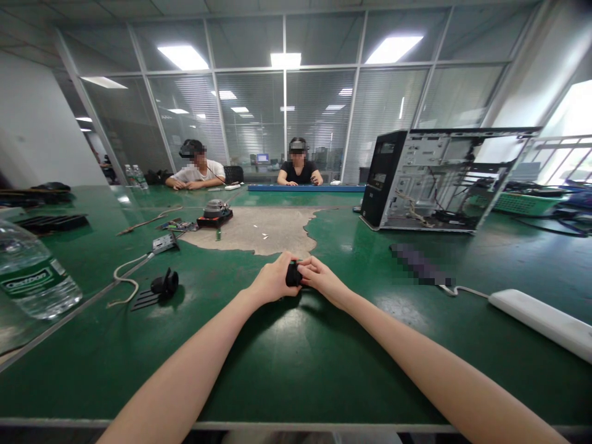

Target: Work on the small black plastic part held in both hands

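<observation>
Between my two hands, just above the green table, is a small black part whose kind I cannot make out. My left hand is closed around its left side, thumb and fingers gripping it. From the right, my right hand pinches its edge with the fingertips. My palms and fingers hide much of it. To the left of my hands lies a black plastic piece with a round end and slotted strips. Behind it a metal module with a pale cable rests on the table.
A bare patch in the green tabletop holds a black-and-silver component. An opened computer case stands back right, near a white power strip and a pixelated object. A water bottle stands left. Two people sit across.
</observation>
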### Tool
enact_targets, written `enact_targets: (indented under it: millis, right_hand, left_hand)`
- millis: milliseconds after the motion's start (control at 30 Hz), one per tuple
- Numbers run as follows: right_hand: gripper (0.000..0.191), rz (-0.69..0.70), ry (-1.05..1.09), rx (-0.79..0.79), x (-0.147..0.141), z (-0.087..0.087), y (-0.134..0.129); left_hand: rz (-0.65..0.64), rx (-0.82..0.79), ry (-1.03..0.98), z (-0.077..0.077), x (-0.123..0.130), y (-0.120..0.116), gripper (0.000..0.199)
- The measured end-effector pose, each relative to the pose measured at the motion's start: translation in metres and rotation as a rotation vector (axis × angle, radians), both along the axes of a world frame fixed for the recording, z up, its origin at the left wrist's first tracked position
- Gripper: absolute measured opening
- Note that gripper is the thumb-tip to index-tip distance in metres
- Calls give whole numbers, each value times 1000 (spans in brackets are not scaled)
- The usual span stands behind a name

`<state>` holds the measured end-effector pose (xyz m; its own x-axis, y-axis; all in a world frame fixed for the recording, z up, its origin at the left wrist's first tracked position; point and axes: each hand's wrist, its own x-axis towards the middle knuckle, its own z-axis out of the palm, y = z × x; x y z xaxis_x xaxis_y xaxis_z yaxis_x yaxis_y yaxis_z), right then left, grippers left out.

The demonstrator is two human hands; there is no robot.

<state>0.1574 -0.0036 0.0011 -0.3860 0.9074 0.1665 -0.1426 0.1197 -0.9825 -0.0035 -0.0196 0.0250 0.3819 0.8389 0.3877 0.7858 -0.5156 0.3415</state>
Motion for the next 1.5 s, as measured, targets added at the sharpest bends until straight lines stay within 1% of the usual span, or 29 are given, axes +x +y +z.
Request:
enact_targets:
  millis: [267,467,700,800,1033,1167,1233,1300,1400,1500]
  right_hand:
    - [26,-67,-30,-41,-4,-6,7]
    - [28,-24,-26,-44,-3,-3,7]
    - [33,28,-48,19,1,2,2]
    - [29,-3,-37,-6,-1,2,0]
    - [32,-62,-48,-39,-5,1,3]
    - [31,21,-36,-9,0,0,6]
    - [35,65,-25,9,3,0,5]
    - [36,80,-13,12,3,2,3]
    - [28,37,-13,-6,1,3,1]
    - [29,-34,-38,-17,-3,1,3]
  left_hand:
    - [8,-6,-1,4,0,-1,56]
    - [12,-21,-22,5,1,-2,56]
    - [-4,-22,-31,4,0,0,53]
    - [-17,-9,-31,3,-1,0,54]
    - [-16,-12,-28,3,-1,1,55]
    - [-19,-9,-38,4,-1,-1,55]
    - [-12,-27,-43,5,0,-3,53]
    - [-8,-36,-48,6,0,-4,53]
    - [-10,-38,-48,7,0,-4,54]
    - [12,-48,-40,7,0,-3,56]
